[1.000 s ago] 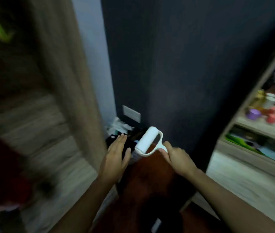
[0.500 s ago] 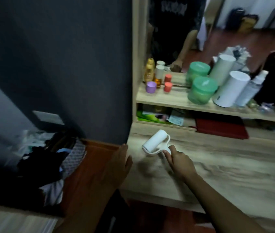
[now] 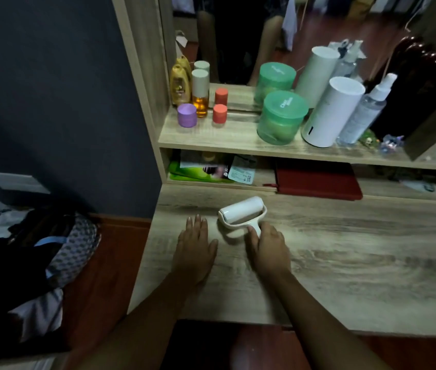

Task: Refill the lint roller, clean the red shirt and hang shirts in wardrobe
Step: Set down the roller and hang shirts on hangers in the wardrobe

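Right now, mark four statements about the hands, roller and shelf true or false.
1. The right hand grips the roller by its handle. True.
2. The left hand holds the roller. False: it lies open and flat on the desk beside it.
3. The purple jar stands on the shelf. True.
4. The red notebook lies on top of the shelf. False: it lies beneath the shelf.
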